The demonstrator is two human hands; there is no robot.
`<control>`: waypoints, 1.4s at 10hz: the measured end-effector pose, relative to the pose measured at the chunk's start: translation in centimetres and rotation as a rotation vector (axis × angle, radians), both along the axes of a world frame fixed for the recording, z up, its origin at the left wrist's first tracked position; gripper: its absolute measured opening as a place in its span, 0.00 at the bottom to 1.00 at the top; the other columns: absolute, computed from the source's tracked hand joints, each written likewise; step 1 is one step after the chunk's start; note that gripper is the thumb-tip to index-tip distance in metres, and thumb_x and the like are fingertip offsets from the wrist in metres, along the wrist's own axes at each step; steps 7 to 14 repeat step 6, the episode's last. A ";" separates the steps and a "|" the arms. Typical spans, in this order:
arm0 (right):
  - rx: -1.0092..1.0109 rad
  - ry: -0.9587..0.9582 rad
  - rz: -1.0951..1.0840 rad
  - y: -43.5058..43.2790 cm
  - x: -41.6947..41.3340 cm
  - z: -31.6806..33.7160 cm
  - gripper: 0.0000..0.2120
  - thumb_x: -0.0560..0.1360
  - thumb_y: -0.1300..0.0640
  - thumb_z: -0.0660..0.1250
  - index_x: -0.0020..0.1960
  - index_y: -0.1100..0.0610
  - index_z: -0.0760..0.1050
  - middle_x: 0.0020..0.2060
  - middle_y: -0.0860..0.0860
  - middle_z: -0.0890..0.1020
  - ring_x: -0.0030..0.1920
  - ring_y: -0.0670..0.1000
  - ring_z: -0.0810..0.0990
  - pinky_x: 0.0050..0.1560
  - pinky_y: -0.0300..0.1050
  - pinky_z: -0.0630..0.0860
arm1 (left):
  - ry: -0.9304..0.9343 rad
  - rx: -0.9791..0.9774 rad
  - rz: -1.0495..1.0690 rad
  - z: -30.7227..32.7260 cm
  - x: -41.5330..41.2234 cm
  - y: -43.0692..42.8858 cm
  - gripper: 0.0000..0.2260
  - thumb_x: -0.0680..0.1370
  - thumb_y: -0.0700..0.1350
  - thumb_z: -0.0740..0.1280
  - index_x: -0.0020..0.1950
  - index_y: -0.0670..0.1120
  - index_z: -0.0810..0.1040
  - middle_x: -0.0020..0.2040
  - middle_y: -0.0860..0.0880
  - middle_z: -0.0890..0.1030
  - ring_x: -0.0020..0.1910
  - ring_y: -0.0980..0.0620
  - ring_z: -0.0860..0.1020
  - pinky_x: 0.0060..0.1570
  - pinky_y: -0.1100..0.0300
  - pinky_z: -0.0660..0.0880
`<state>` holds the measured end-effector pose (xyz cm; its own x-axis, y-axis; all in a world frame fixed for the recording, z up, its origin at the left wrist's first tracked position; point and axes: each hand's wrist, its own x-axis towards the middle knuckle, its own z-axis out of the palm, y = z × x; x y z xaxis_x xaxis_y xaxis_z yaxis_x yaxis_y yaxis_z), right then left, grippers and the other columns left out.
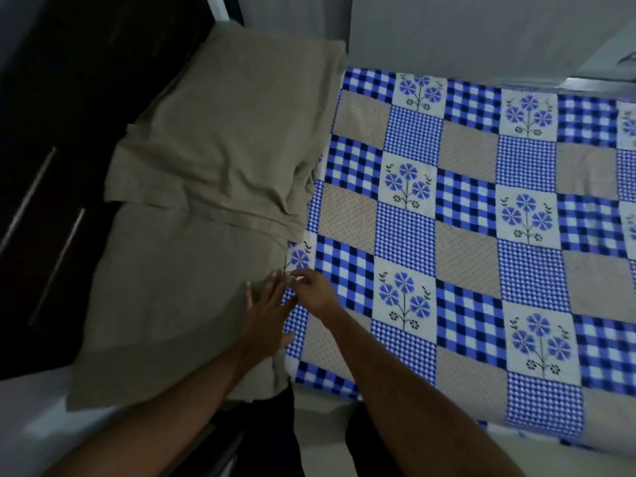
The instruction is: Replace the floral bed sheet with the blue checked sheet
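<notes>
The blue checked sheet (464, 235), patterned with blue gingham squares, beige squares and blue flower panels, lies spread flat over the bed. Its left edge meets two beige pillows (192, 270). My left hand (265, 311) lies flat with fingers spread on the near pillow, right beside that edge. My right hand (311, 287) pinches the sheet's edge next to the pillow, fingers curled. No floral sheet other than this patterned one is in view.
A second beige pillow (234, 132) lies on top, further back. A dark wardrobe with long metal handles (55, 263) stands to the left. A pale wall (481, 32) runs behind the bed. My dark trouser legs (292, 435) show below, at the bed's near edge.
</notes>
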<state>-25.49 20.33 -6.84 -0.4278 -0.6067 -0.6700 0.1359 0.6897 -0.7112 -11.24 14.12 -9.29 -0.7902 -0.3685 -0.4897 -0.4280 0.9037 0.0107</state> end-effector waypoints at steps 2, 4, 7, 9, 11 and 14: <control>0.037 -0.059 0.199 8.4 2.2 -2.4 0.14 0.80 0.52 0.67 0.63 0.58 0.78 0.50 0.58 0.84 0.41 0.53 0.81 0.42 0.42 0.75 | 0.002 -0.216 0.098 -2.0 6.3 3.2 0.28 0.67 0.53 0.73 0.67 0.52 0.76 0.76 0.54 0.63 0.78 0.49 0.53 0.68 0.31 0.35; 0.062 -0.014 0.308 12.1 2.3 -2.5 0.12 0.80 0.48 0.66 0.60 0.51 0.78 0.37 0.46 0.81 0.32 0.44 0.77 0.35 0.37 0.73 | -0.208 -0.161 0.217 0.5 4.6 3.7 0.33 0.72 0.59 0.70 0.75 0.59 0.63 0.80 0.56 0.48 0.79 0.49 0.43 0.70 0.31 0.44; 0.019 0.090 0.391 13.3 0.4 -2.5 0.13 0.79 0.48 0.67 0.60 0.51 0.79 0.40 0.47 0.81 0.39 0.49 0.79 0.49 0.47 0.78 | 0.279 0.256 0.376 0.5 6.2 5.7 0.08 0.74 0.42 0.71 0.52 0.45 0.81 0.54 0.45 0.81 0.56 0.44 0.78 0.54 0.53 0.73; 0.019 0.090 0.391 13.3 0.4 -2.5 0.13 0.79 0.48 0.67 0.60 0.51 0.79 0.40 0.47 0.81 0.39 0.49 0.79 0.49 0.47 0.78 | 0.279 0.256 0.376 0.5 6.2 5.7 0.08 0.74 0.42 0.71 0.52 0.45 0.81 0.54 0.45 0.81 0.56 0.44 0.78 0.54 0.53 0.73; 0.019 0.090 0.391 13.3 0.4 -2.5 0.13 0.79 0.48 0.67 0.60 0.51 0.79 0.40 0.47 0.81 0.39 0.49 0.79 0.49 0.47 0.78 | 0.279 0.256 0.376 0.5 6.2 5.7 0.08 0.74 0.42 0.71 0.52 0.45 0.81 0.54 0.45 0.81 0.56 0.44 0.78 0.54 0.53 0.73; 0.019 0.090 0.391 13.3 0.4 -2.5 0.13 0.79 0.48 0.67 0.60 0.51 0.79 0.40 0.47 0.81 0.39 0.49 0.79 0.49 0.47 0.78 | 0.279 0.256 0.376 0.5 6.2 5.7 0.08 0.74 0.42 0.71 0.52 0.45 0.81 0.54 0.45 0.81 0.56 0.44 0.78 0.54 0.53 0.73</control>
